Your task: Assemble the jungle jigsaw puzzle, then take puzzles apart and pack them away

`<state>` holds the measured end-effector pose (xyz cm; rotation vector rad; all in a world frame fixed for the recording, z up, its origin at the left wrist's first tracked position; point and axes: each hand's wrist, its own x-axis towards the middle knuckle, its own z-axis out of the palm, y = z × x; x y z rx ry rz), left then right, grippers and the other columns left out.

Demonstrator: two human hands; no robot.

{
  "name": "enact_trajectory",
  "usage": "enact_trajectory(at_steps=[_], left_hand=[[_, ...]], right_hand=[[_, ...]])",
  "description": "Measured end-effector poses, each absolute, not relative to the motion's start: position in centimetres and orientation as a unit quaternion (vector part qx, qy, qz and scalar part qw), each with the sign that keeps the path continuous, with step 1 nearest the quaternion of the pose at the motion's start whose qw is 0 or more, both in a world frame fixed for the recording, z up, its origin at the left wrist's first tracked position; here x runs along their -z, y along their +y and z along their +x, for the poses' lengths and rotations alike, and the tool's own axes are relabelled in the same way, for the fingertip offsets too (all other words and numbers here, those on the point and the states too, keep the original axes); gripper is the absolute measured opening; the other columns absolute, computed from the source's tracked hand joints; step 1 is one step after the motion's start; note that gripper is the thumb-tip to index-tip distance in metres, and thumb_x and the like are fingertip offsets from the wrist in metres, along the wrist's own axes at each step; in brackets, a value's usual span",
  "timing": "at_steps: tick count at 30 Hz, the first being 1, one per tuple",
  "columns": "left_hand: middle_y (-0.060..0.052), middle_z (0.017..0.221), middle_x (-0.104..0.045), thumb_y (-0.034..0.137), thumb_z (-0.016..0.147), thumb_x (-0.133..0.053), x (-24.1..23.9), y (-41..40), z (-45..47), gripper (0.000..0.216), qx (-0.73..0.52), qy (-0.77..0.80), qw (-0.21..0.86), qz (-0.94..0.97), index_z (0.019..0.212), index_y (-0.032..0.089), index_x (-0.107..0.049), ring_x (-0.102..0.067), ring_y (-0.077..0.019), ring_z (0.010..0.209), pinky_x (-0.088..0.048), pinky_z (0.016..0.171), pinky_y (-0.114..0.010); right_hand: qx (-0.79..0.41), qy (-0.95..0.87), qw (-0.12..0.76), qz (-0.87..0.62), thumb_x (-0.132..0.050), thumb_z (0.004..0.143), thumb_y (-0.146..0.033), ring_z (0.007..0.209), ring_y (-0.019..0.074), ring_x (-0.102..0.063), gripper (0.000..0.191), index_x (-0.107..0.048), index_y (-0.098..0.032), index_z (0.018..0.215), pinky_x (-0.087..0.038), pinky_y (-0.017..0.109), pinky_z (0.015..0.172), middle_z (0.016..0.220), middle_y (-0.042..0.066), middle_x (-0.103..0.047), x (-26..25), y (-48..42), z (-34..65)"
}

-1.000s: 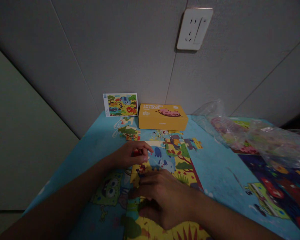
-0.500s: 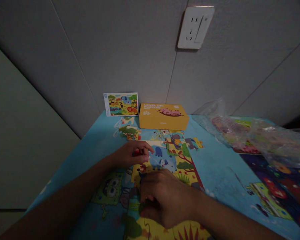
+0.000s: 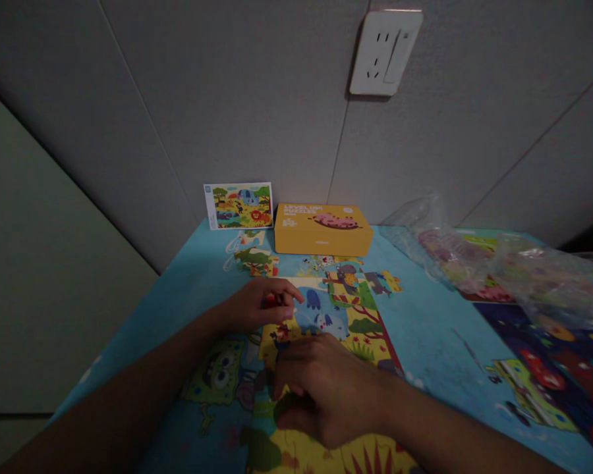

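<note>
A partly joined jigsaw puzzle with a yellow, green and blue animal scene lies on the table in front of me. My left hand rests at its left edge, fingers loosely bent and apart, beside the blue elephant picture. Nearer to me, my right hand bends over the middle of the puzzle, fingertips down on it. A gap shows between its thumb and fingers, with puzzle surface visible there. I see nothing held in either hand. Part of the puzzle is hidden under the right hand.
Loose puzzle pieces lie at the far left, and another joined pair to the right. A yellow puzzle box and a picture card stand by the wall. Clear plastic wrap covers printed sheets at right.
The fingers of my right hand have shifted very slightly on the puzzle. My left hand and the pieces around it look the same.
</note>
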<state>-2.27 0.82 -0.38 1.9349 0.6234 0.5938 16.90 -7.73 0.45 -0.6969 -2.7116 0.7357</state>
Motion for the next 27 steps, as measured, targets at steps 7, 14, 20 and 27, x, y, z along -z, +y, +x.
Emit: enact_trajectory(at_steps=[7,14,20,27], left_hand=[[-0.003,0.072,-0.066,0.033,0.083,-0.061,0.6,0.8,-2.1,0.027,-0.269,0.272,0.512,0.769,0.1,0.012,-0.065,-0.058,-0.0125,0.063,-0.045,0.061,-0.024],[-0.002,0.067,-0.067,0.03,0.083,-0.057,0.7,1.2,-2.2,0.019,-0.365,0.388,0.389,0.752,0.085,0.014,-0.067,-0.058,-0.0128,0.06,-0.044,0.059,-0.024],[0.0,0.068,-0.067,0.025,0.081,-0.054,0.6,2.3,-3.2,0.018,-0.371,0.537,0.144,0.743,0.081,0.017,-0.07,-0.056,-0.0141,0.06,-0.041,0.059,-0.025],[0.001,0.059,-0.063,0.023,0.079,-0.054,0.3,2.4,-4.0,0.014,-0.263,0.547,0.089,0.79,0.079,0.018,-0.067,-0.055,-0.0139,0.05,-0.038,0.057,-0.026]], right_hand=[[-0.248,-0.934,0.125,-0.226,-0.069,0.078,-0.034,0.07,0.0154,-0.061,0.016,-0.065,-0.023,0.089,-0.037,0.027,0.059,0.077,-0.002,-0.066,-0.4,-7.7,17.0],[-0.221,-0.943,0.139,-0.207,-0.063,0.083,-0.03,0.071,0.0149,-0.058,0.009,-0.064,-0.022,0.079,-0.037,0.028,0.063,0.071,-0.002,-0.063,-0.4,-7.2,17.1],[-0.17,-0.928,0.149,-0.297,-0.059,0.088,-0.033,0.077,0.0162,-0.057,0.016,-0.063,-0.02,0.079,-0.039,0.028,0.07,0.078,0.001,-0.062,-0.5,-5.6,18.0],[-0.009,-0.736,0.138,-0.663,-0.056,0.089,-0.04,0.086,0.0241,-0.061,0.028,-0.064,-0.017,0.104,-0.043,0.032,0.071,0.1,0.013,-0.062,-2.1,-2.9,21.4]])
